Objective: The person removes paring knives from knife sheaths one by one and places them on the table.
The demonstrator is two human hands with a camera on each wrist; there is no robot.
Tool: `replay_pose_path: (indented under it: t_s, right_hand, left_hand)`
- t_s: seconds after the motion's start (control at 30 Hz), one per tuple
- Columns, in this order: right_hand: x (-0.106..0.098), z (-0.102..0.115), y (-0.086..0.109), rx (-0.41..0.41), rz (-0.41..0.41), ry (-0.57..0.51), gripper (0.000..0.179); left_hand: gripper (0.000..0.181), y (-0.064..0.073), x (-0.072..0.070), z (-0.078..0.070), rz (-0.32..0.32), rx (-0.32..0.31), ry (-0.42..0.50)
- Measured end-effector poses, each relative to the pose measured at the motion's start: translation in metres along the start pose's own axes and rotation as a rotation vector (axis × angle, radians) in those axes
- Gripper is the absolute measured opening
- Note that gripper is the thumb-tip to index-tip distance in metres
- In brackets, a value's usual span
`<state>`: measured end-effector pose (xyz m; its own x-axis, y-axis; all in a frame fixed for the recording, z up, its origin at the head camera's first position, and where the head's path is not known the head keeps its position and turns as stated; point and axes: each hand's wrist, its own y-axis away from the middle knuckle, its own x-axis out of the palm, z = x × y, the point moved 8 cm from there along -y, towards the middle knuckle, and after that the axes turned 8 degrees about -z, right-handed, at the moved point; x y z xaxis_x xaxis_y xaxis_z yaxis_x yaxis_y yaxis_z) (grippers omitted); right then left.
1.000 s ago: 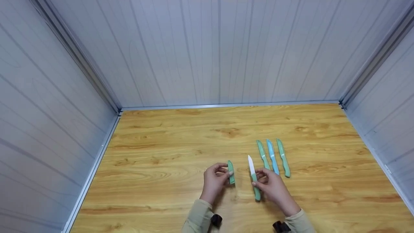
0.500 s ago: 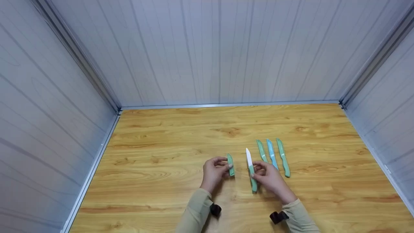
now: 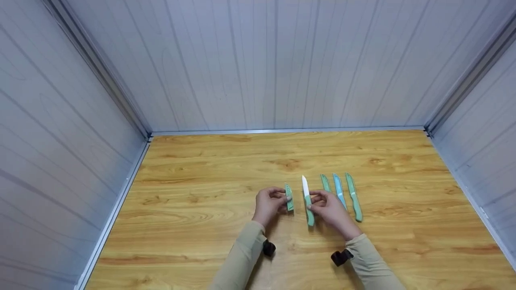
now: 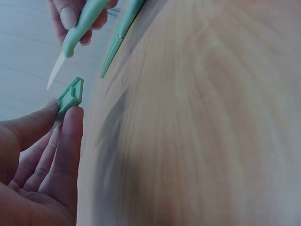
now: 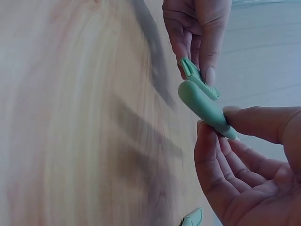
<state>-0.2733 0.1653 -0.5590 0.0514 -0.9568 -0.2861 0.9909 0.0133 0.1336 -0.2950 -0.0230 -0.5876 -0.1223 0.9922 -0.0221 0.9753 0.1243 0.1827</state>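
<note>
My left hand (image 3: 267, 206) pinches a green knife sheath (image 3: 289, 197) between thumb and fingers. In the left wrist view the open end of the sheath (image 4: 74, 92) faces away from the palm. Just to the right, my right hand (image 3: 331, 210) pinches the green handle of a small paring knife (image 3: 308, 209), its bare white blade pointing toward the back wall. A narrow gap lies between knife and sheath in the head view. From the right wrist view, the rounded handle (image 5: 202, 106) shows in front, the blade mostly hidden.
Right of the hands lie a green sheathed knife (image 3: 325, 182), a blue one (image 3: 338, 186) and another green one (image 3: 354, 197), side by side on the wooden table (image 3: 193, 173). The right hand partly covers the nearer two. Pale panels (image 3: 258, 72) wall the table in.
Both hands have moved forward, away from the body, carrying sheath and knife. The right hand has also shifted left, so the knife is closer to the sheath. The three other knives stay put.
</note>
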Motion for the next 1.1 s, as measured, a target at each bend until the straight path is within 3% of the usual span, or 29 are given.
replay_pose_path:
  t_s: [0.27,0.73,1.1]
  right_hand:
    - [0.002,0.005,-0.014,-0.005,-0.044,-0.001,0.039]
    - [0.001,-0.007,-0.026,-0.003,-0.082,0.065,0.038]
    - [0.001,-0.01,-0.029,-0.002,-0.101,0.133,0.037]
  left_hand:
    - [0.021,-0.01,0.006,0.006,-0.008,-0.062,0.023]
    - [0.021,-0.015,0.009,0.013,-0.017,-0.098,0.0]
    - [0.02,-0.014,0.014,0.008,-0.01,-0.074,-0.02]
